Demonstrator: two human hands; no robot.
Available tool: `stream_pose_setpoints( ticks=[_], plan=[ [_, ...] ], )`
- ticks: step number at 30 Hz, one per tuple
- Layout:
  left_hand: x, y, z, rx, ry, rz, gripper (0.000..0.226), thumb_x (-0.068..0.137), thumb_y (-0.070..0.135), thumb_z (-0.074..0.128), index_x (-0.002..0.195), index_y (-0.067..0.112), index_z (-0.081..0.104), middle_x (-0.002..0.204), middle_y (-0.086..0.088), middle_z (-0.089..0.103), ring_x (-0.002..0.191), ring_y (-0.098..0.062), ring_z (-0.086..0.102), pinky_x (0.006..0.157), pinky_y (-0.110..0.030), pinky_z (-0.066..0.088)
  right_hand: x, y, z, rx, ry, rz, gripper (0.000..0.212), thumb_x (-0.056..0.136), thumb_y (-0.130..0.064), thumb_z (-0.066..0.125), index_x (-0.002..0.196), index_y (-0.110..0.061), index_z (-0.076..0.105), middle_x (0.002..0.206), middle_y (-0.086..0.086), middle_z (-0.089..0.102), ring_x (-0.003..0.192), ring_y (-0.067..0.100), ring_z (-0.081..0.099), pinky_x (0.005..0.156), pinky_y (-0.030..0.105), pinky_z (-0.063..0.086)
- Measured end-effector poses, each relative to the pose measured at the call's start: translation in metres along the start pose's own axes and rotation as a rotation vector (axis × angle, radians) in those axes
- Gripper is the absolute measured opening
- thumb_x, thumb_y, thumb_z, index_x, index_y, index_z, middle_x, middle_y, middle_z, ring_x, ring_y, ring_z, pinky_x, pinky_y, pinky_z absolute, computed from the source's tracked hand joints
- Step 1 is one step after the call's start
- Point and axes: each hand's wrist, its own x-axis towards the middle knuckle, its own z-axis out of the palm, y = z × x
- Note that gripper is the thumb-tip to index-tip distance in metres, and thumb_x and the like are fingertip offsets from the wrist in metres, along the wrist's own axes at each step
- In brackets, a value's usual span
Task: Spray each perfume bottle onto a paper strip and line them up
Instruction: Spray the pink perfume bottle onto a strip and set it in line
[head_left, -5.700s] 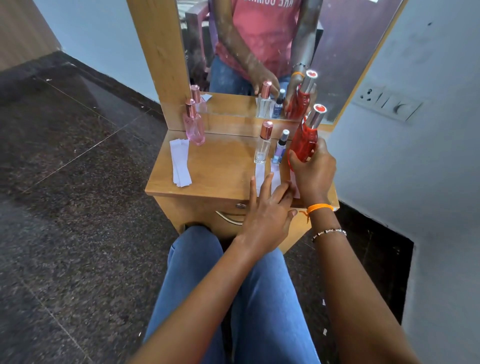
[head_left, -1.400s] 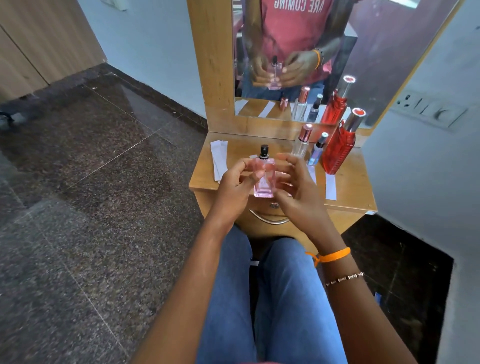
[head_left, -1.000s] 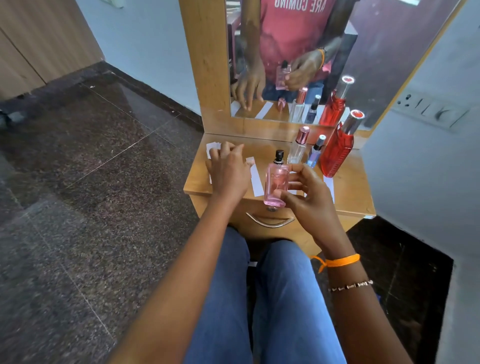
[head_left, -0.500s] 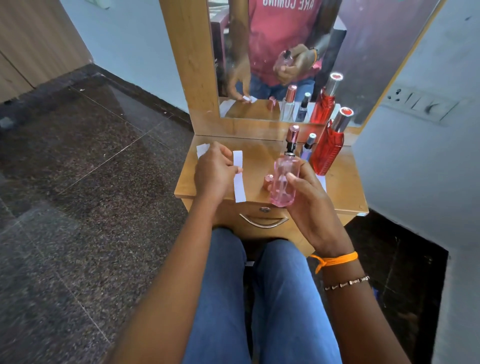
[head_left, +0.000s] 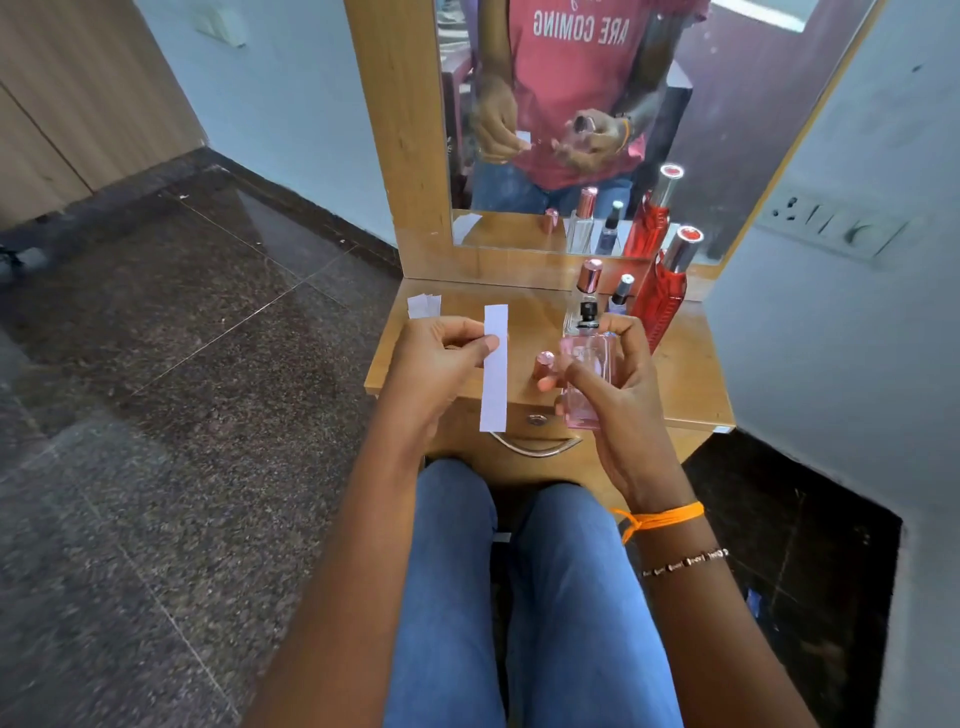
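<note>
My right hand (head_left: 613, 395) grips a pink perfume bottle (head_left: 584, 384) with a black spray nozzle, held upright above the front edge of the wooden dressing table (head_left: 691, 384). Its rose-gold cap (head_left: 544, 364) stands on the table just left of the bottle. My left hand (head_left: 441, 364) pinches a white paper strip (head_left: 495, 366) vertically, to the left of the bottle. At the back right stand a clear bottle with a rose-gold cap (head_left: 588, 283), a small blue bottle (head_left: 621, 296) and a tall red bottle (head_left: 665, 301).
Spare paper strips (head_left: 423, 305) lie at the table's back left corner. A mirror (head_left: 727, 104) rises behind the table and reflects the scene. A drawer handle (head_left: 535, 449) sits below the tabletop. A wall with a switch plate (head_left: 831, 223) is close on the right. My knees are under the table.
My left hand has lifted the paper strip off the table and holds it upright in the air. My right hand keeps the pink bottle, now nearer the strip.
</note>
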Motion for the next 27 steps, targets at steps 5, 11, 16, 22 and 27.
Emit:
stream_pose_setpoints(
  ticks=[5, 11, 16, 22, 27],
  plan=[
    [-0.011, 0.009, 0.004, -0.128, -0.151, -0.107, 0.018, 0.083, 0.001, 0.064, 0.089, 0.018, 0.066, 0.077, -0.002, 0.062, 0.076, -0.014, 0.062, 0.08, -0.029, 0.053, 0.0, 0.001, -0.007, -0.564, 0.052, -0.236, 0.039, 0.081, -0.016, 0.06, 0.11, -0.019, 0.035, 0.088, -0.001, 0.061, 0.077, 0.019, 0.061, 0.067, 0.034, 0.05],
    [-0.017, 0.009, 0.016, -0.105, -0.222, -0.12, 0.027, 0.083, 0.002, 0.065, 0.108, 0.008, 0.065, 0.082, -0.007, 0.061, 0.073, -0.01, 0.061, 0.06, -0.013, 0.052, -0.002, 0.005, -0.009, -1.039, -0.033, -0.432, 0.051, 0.087, -0.006, 0.055, 0.13, -0.027, 0.038, 0.124, 0.004, 0.055, 0.105, 0.023, 0.056, 0.076, 0.038, 0.051],
    [-0.02, 0.009, 0.022, -0.101, -0.226, -0.113, 0.03, 0.083, 0.003, 0.066, 0.113, 0.008, 0.064, 0.099, -0.018, 0.063, 0.079, -0.013, 0.064, 0.061, -0.012, 0.052, -0.003, 0.009, -0.01, -1.14, -0.059, -0.441, 0.062, 0.082, -0.001, 0.058, 0.13, -0.033, 0.033, 0.119, 0.006, 0.052, 0.097, 0.029, 0.057, 0.063, 0.047, 0.053],
    [-0.018, 0.006, 0.024, -0.074, -0.21, -0.116, 0.032, 0.083, 0.008, 0.067, 0.115, 0.011, 0.064, 0.107, -0.018, 0.068, 0.087, -0.014, 0.066, 0.065, -0.015, 0.053, -0.003, 0.01, -0.013, -1.262, -0.022, -0.47, 0.067, 0.078, 0.003, 0.057, 0.129, -0.032, 0.031, 0.118, 0.007, 0.053, 0.083, 0.029, 0.06, 0.05, 0.041, 0.053],
    [-0.018, 0.004, 0.026, -0.077, -0.205, -0.108, 0.031, 0.083, 0.008, 0.067, 0.114, 0.011, 0.064, 0.101, -0.015, 0.068, 0.082, -0.009, 0.064, 0.057, -0.008, 0.05, -0.004, 0.009, -0.013, -1.275, -0.029, -0.477, 0.066, 0.077, 0.003, 0.056, 0.128, -0.031, 0.033, 0.12, 0.006, 0.053, 0.085, 0.03, 0.06, 0.049, 0.037, 0.051]
  ],
)
